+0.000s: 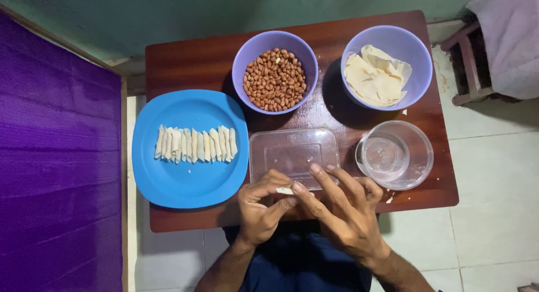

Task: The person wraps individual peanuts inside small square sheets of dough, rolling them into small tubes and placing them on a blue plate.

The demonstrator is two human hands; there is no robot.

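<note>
I logged both hands low at the near edge of the table (185, 64). The left hand (259, 209) and right hand (343, 209) met fingertip to fingertip, pinching a small pale wrapper (284, 190) between them; only a sliver of it showed past the fingers. Both were closed on it, left thumb and forefinger curled in, right forefinger stretched across the top.

Just beyond the fingertips lay a clear tray (293, 151), shallow and rectangular, with a few crumbs inside; the right fingers overlapped its near rim. To its right stood a clear round bowl (394, 155), which I took to hold a little water, though I could not be sure. At far left sat a blue plate (190, 168) carrying a row of rolls (195, 144), packed side by side and touching.

At the far edge I noted two purple bowls: one of peanuts (275, 80), the other of loose wrappers (377, 77). Scraps dotted the table near the round bowl. A purple panel (56, 157) stood left, a wooden stool (469, 67) far right.
</note>
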